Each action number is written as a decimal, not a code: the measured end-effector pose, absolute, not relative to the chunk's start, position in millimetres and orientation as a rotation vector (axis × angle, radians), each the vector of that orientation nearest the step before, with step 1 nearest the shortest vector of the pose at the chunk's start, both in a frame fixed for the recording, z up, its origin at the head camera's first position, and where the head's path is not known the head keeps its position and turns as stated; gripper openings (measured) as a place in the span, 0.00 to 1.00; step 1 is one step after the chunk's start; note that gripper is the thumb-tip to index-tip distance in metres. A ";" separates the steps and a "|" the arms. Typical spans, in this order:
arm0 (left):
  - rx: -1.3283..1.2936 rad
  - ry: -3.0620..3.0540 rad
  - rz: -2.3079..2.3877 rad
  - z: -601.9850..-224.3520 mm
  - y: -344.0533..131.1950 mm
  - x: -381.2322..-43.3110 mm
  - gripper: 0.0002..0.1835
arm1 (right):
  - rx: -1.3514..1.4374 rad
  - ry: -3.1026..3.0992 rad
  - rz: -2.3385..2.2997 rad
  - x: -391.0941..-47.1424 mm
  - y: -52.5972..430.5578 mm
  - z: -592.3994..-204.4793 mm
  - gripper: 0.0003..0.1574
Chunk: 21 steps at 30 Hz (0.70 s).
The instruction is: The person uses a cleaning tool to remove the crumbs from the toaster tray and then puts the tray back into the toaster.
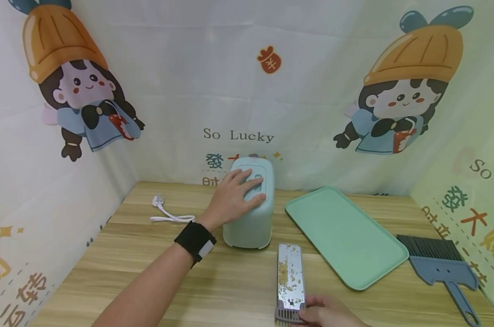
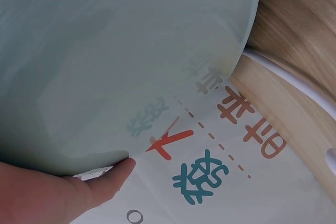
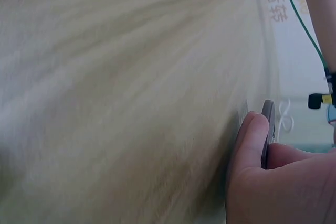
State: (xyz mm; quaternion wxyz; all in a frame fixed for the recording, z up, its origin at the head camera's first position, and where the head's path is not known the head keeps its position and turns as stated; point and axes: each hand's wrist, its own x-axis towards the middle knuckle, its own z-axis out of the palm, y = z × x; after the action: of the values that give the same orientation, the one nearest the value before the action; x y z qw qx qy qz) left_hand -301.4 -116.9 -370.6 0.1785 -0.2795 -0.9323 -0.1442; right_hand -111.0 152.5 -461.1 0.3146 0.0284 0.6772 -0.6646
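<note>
A pale blue toaster (image 1: 248,229) stands at the middle of the table, close to the back cloth. On its upper face rests my left hand (image 1: 234,199), fingers spread and fairly straight; in the left wrist view the toaster's glossy side (image 2: 121,66) fills much of the picture. Near the front edge, my right hand (image 1: 328,311) pinches the slotted end of a long metal crumb tray (image 1: 291,277). Yellowish crumbs lie scattered over the tray. The right wrist view shows the tray edge-on (image 3: 268,116) between thumb and fingers.
A green tray (image 1: 349,236) lies to the right of the toaster. Beyond it is a blue-grey brush (image 1: 443,265) with dark bristles. At left, a white power cord (image 1: 171,218) with a plug lies on the wooden table (image 1: 107,254). Printed cloth (image 1: 181,91) surrounds the back and sides.
</note>
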 end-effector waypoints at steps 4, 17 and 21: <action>-0.794 -2.634 -0.422 -369.1 -116.9 -300.5 0.32 | 0.119 1.667 -1.939 -121.4 160.1 -448.5 0.27; -0.799 -2.613 -0.430 -372.6 -118.5 -301.0 0.33 | 0.076 1.716 -2.148 -157.5 167.4 -407.6 0.32; -0.800 -2.590 -0.446 -371.4 -119.4 -299.8 0.32 | 0.113 1.703 -2.186 -163.8 165.2 -402.0 0.32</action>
State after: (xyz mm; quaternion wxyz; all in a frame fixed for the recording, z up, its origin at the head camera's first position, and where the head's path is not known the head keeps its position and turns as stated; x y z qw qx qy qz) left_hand -299.8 -119.4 -371.4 0.1959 -0.2857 -0.9245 -0.1592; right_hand -163.8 165.2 -402.0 0.1833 0.0400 0.6037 -0.7748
